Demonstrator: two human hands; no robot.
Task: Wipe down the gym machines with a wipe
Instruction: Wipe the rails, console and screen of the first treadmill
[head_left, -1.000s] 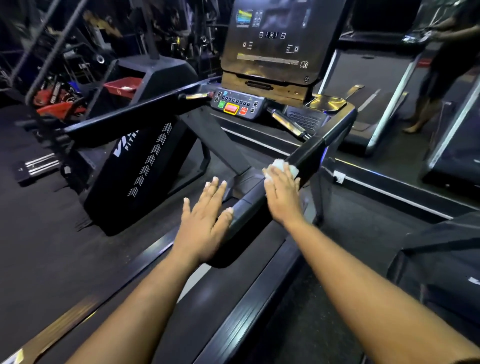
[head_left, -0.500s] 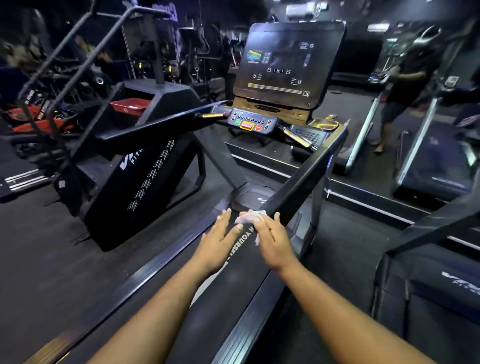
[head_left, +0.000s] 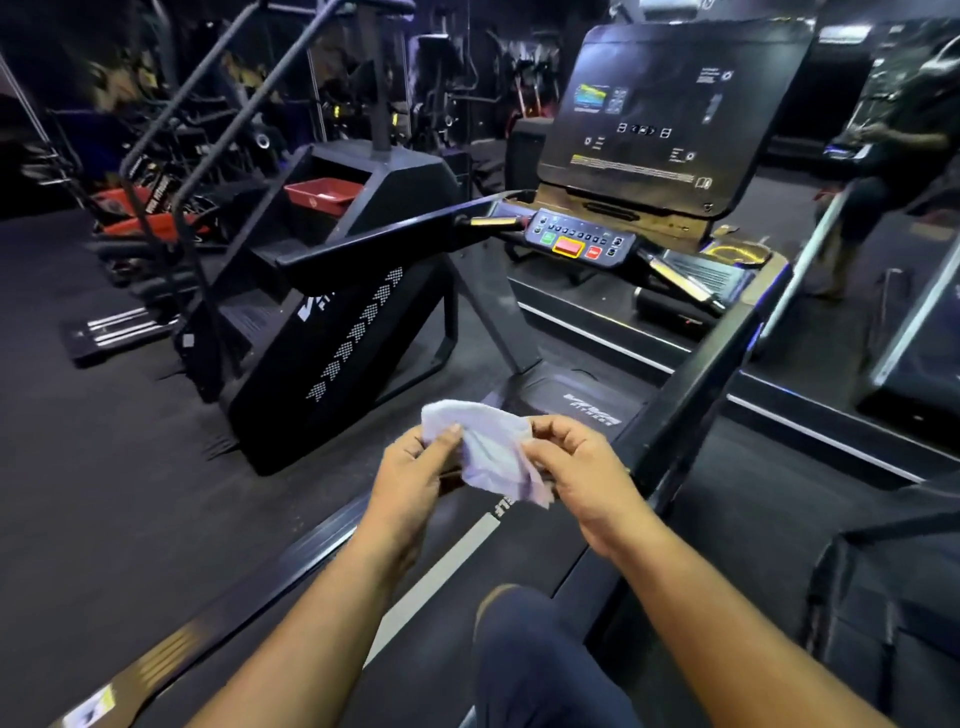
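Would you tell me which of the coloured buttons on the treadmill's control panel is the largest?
The middle one, orange-red inside a yellow frame, is the largest. The green button to its left and the red button to its right are both smaller.

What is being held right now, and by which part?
The white wipe, pinched by both hands: left hand at its left edge, right hand at its right edge.

We hold a crumpled white wipe (head_left: 485, 449) w/ both hands above the treadmill belt (head_left: 524, 540): left hand (head_left: 415, 475) pinches its left edge, right hand (head_left: 582, 467) pinches the right. Treadmill console (head_left: 670, 119) & button panel (head_left: 579, 241) ahead, right handrail (head_left: 722, 358) beside our right hand. Stair climber (head_left: 337, 322) at left, red tray (head_left: 323, 195) on it.
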